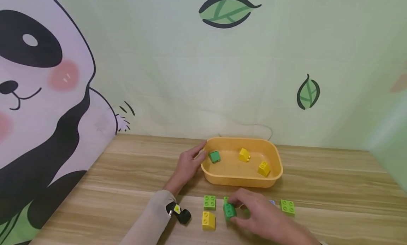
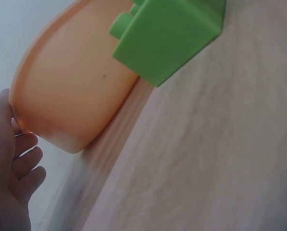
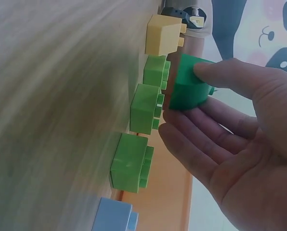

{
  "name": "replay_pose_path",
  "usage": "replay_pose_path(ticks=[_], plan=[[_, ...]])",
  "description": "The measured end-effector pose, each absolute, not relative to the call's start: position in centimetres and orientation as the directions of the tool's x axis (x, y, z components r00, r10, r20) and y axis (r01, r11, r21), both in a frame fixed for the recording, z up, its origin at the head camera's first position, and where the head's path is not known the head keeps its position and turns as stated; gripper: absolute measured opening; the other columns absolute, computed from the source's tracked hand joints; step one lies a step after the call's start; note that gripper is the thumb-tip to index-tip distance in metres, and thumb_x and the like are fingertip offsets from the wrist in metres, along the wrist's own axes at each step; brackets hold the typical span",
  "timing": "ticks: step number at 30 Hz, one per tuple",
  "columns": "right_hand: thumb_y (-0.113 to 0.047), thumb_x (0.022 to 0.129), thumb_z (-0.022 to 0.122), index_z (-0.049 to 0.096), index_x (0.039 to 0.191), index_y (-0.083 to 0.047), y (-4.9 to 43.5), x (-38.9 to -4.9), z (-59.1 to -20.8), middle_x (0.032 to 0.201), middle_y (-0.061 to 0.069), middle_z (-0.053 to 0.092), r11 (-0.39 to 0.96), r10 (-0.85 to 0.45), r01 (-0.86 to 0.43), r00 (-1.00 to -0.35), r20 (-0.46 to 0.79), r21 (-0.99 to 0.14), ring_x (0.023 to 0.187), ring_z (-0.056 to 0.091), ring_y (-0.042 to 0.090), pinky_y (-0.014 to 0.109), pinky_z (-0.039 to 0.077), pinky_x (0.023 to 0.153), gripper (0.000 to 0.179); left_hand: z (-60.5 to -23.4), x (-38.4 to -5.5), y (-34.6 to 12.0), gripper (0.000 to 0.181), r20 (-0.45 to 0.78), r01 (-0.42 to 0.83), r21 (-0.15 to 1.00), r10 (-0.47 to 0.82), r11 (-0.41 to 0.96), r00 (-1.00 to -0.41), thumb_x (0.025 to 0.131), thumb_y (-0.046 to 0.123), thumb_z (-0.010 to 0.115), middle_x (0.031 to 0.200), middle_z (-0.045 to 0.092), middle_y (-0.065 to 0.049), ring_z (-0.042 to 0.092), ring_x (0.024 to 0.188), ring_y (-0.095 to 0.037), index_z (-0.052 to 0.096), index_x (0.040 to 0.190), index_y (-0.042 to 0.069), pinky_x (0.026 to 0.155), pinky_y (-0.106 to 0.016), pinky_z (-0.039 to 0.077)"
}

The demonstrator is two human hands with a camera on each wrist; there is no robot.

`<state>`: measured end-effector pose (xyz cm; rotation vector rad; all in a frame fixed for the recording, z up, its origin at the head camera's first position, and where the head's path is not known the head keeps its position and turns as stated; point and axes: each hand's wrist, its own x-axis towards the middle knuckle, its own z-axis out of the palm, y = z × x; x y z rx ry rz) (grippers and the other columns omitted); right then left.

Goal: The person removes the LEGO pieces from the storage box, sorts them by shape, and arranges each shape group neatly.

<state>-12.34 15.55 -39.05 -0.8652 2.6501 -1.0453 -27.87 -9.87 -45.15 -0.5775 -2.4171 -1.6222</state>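
Resting relaxed fingers against the orange tray point(image 1: 241, 181), presumably to steady it, the left hand point(image 1: 187, 164) attends while the right hand point(image 1: 260, 215) pinches a dark green block point(image 1: 229, 211) before the tray.

Wears a long, pale beige sleeve point(image 1: 149, 216) at seven o'clock in the head view; on its three-o'clock side, carries a rounded black device point(image 1: 184, 216) marked with a yellow patch point(image 1: 177, 209).
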Motion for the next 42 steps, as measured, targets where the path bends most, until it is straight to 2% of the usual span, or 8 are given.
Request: replay_pose_path(ticks=[14, 18, 22, 28, 42], plan=[[-0.029, 0.088, 0.09, 0.069, 0.114, -0.024, 15.5, -12.3, -39.4, 0.11, -0.018, 0.066, 0.626, -0.577, -0.44, -0.817, -0.002, -0.644, 0.1, 0.064, 0.005, 0.036, 0.06, 0.092, 0.034, -44.9, -27.7, -9.8, 0.046, 0.342, 0.398, 0.854, 0.216, 0.334, -0.915, 0.108, 0.02, 0.061, 0.154, 0.057, -0.008, 0.052, 0.143, -0.032, 0.058, 0.151, 0.004, 0.119, -0.048, 0.041], [-0.032, 0.088, 0.09, 0.07, 0.112, -0.025, 15.4, -12.3, -39.6, 0.106, -0.02, 0.066, 0.616, -0.585, -0.446, -0.811, 0.003, -0.649, 0.098, 0.063, 0.004, 0.034, 0.059, 0.091, 0.032, -45.0, -27.7, -9.8, 0.046, 0.352, 0.406, 0.854, 0.213, 0.327, -0.911, 0.108, 0.018, 0.062, 0.153, 0.058, -0.009, 0.052, 0.142, -0.034, 0.059, 0.151, 0.003, 0.118, -0.05, 0.041], [-0.036, 0.089, 0.088, 0.071, 0.111, -0.026, 15.3, -12.4, -39.6, 0.103, -0.022, 0.064, 0.626, -0.582, -0.411, -0.812, -0.046, -0.662, 0.097, 0.061, 0.004, 0.033, 0.058, 0.09, 0.03, -44.9, -27.7, -9.8, 0.045, 0.349, 0.402, 0.856, 0.212, 0.324, -0.913, 0.108, 0.018, 0.062, 0.153, 0.058, -0.009, 0.052, 0.142, -0.035, 0.059, 0.151, 0.004, 0.118, -0.05, 0.041], [-0.034, 0.09, 0.088, 0.071, 0.112, -0.024, 15.0, -12.6, -39.8, 0.103, -0.021, 0.064, 0.638, -0.584, -0.395, -0.807, -0.082, -0.661, 0.095, 0.06, 0.004, 0.032, 0.057, 0.089, 0.03, -44.8, -27.6, -9.8, 0.045, 0.349, 0.403, 0.858, 0.215, 0.319, -0.912, 0.108, 0.018, 0.062, 0.153, 0.057, -0.01, 0.052, 0.142, -0.035, 0.058, 0.151, 0.003, 0.119, -0.051, 0.041], [-0.031, 0.091, 0.087, 0.071, 0.113, -0.021, 15.0, -12.6, -40.3, 0.098, -0.018, 0.064, 0.638, -0.585, -0.354, -0.8, -0.131, -0.684, 0.086, 0.059, 0.003, 0.024, 0.056, 0.077, 0.029, -45.0, -27.8, -9.8, 0.045, 0.351, 0.404, 0.856, 0.212, 0.324, -0.912, 0.108, 0.017, 0.062, 0.153, 0.058, -0.009, 0.052, 0.142, -0.035, 0.059, 0.15, 0.003, 0.118, -0.049, 0.042]])
